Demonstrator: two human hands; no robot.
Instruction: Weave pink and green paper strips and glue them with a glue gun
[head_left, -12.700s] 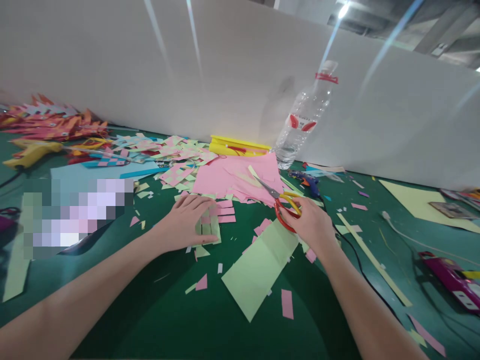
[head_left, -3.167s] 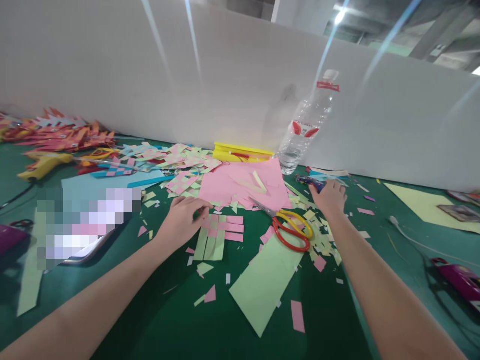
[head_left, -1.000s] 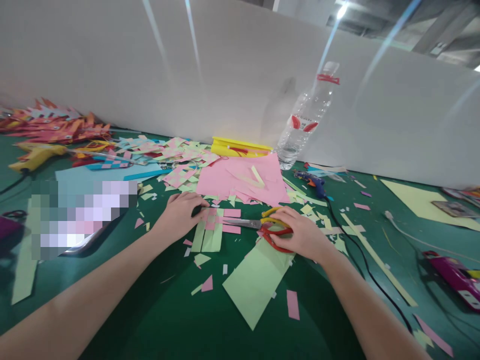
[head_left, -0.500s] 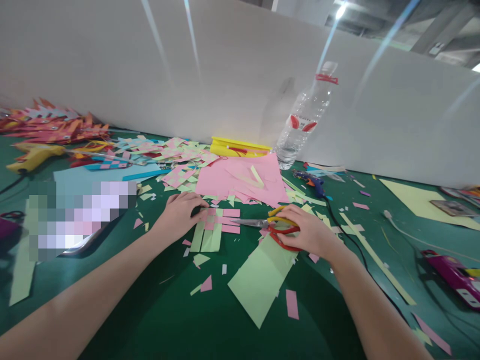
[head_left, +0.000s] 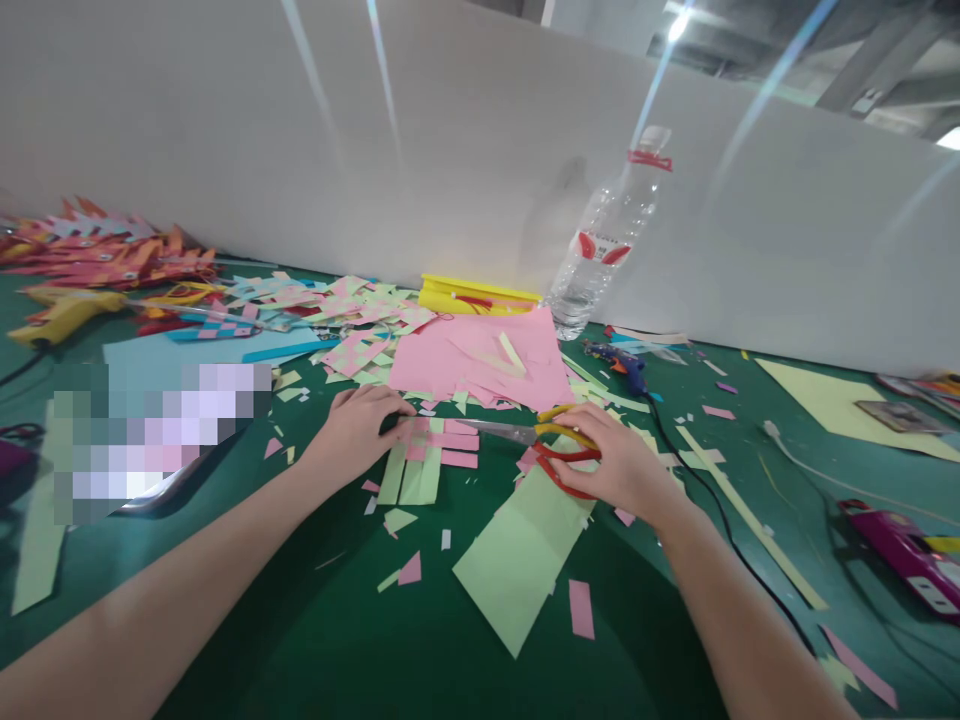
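Observation:
My right hand (head_left: 619, 462) grips a pair of scissors (head_left: 564, 440) with red and yellow handles. Their blades point left, along the upper edge of a small woven piece of pink and green paper strips (head_left: 421, 450). That woven paper is pinched at its upper left by the fingers of my left hand (head_left: 366, 425). Loose strip ends stick out to the right and downward. Beneath the scissors and my right hand lies a light green sheet (head_left: 521, 560), partly covered. Small paper scraps (head_left: 410, 569) are scattered around on the green table.
A pink sheet (head_left: 480, 355) and a heap of woven paper pieces (head_left: 352, 310) lie behind my hands. A plastic bottle (head_left: 604, 245) leans against the white partition (head_left: 300, 130). Glue guns (head_left: 71, 312) with cords rest on the table, and a blurred-out object (head_left: 172, 430) lies left.
The scissor blades have shifted up from among the pink strips to the top edge of the woven paper. My left hand stays on the paper.

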